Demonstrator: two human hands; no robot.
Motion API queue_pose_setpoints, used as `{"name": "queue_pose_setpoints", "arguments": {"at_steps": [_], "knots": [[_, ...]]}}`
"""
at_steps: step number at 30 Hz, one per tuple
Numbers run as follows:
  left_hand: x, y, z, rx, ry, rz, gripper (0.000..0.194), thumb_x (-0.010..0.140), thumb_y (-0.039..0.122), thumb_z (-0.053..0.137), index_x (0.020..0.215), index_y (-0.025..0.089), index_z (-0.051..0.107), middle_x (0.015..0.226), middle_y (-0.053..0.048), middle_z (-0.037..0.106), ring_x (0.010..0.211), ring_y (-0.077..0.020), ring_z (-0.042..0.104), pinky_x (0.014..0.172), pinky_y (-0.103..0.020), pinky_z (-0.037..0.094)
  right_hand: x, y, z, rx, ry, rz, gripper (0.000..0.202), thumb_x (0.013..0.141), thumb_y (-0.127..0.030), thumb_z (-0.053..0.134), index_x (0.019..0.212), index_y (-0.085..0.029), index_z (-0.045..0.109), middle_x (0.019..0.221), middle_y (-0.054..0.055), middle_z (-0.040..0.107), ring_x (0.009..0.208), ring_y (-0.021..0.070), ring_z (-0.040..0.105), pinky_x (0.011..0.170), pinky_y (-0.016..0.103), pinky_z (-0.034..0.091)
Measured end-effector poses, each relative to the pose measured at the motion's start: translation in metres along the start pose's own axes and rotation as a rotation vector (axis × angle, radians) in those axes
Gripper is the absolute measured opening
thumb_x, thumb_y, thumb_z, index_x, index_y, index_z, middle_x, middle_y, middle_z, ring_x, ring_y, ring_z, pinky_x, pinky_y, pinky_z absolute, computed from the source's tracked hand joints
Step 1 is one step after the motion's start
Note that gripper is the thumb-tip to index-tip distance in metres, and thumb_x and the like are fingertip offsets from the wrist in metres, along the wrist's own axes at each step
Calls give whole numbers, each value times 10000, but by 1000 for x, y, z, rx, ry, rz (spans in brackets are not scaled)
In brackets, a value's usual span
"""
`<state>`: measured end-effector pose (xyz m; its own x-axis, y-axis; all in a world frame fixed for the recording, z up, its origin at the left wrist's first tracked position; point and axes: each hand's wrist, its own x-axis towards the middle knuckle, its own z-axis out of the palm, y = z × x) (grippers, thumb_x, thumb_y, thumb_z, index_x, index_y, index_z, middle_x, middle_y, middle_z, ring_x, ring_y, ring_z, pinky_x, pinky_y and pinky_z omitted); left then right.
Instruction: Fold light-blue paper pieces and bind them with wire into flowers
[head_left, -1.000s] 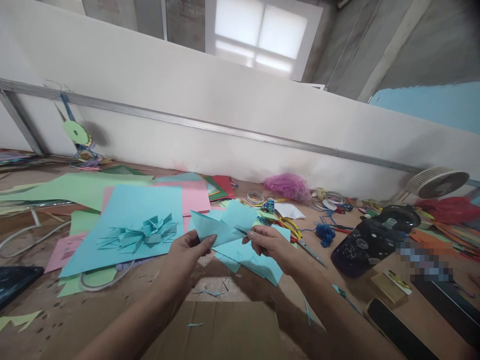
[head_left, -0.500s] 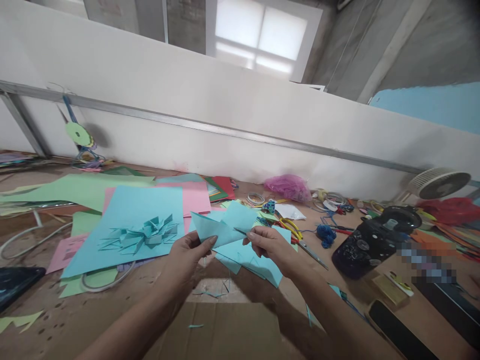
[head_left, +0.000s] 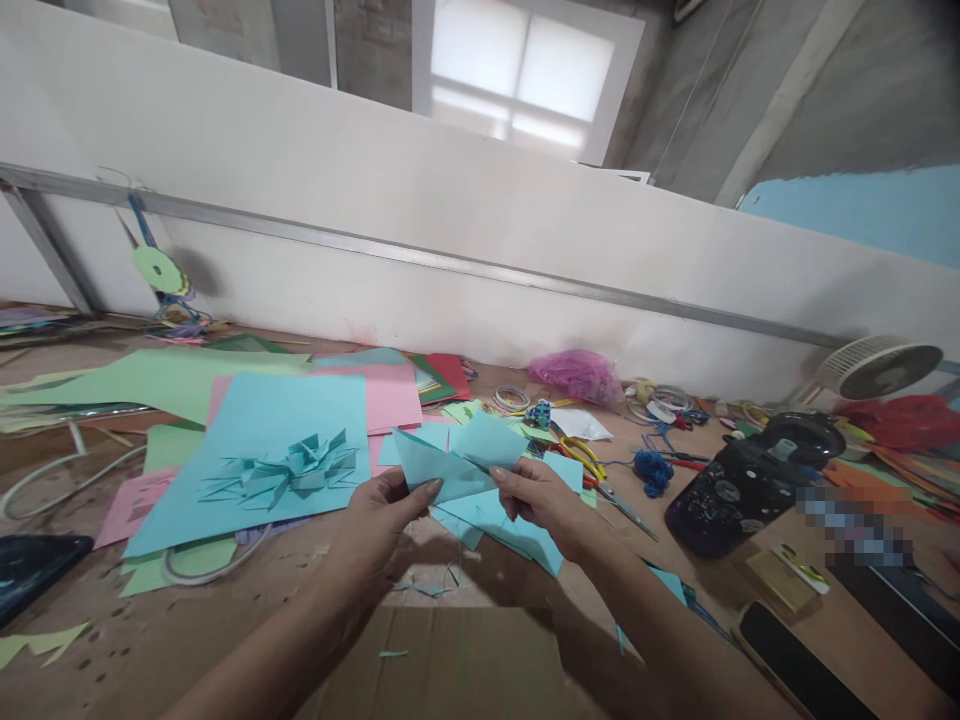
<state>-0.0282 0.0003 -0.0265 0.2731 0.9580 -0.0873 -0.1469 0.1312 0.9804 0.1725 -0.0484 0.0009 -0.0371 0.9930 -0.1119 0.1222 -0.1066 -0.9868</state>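
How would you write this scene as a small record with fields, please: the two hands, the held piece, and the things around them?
Left hand: pinches the left side of the folded blue paper
Right hand: holds its right side; a thin dark item at the fingertips is unclear
Held piece: raised above loose blue sheets
To the left: folded blue pieces piled on a large blue sheet
To the right: scissors, blue yarn
Nearest the person: brown cardboard
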Motion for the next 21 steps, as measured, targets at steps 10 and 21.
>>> {"name": "queue_pose_setpoints", "arguments": {"at_steps": [10, 21], "knots": [[-3, 3, 3, -99, -62, -32, 269, 602, 363, 827, 795, 190, 754, 592, -6, 668, 553, -138, 555, 565, -247, 442, -1, 2, 2, -21, 2, -51, 449, 836, -493, 590, 536, -183, 464, 476, -41, 418, 466, 85, 319, 497, 269, 213], [-6, 8, 6, -33, -93, 18, 257, 595, 359, 817, 770, 177, 766, 699, -52, 717, 611, -168, 574, 585, -263, 438, 0, 10, 2, 2, 21, -42, 424, 816, -509, 624, 577, -179, 505, 513, -31, 459, 497, 98, 375, 526, 262, 265]]}}
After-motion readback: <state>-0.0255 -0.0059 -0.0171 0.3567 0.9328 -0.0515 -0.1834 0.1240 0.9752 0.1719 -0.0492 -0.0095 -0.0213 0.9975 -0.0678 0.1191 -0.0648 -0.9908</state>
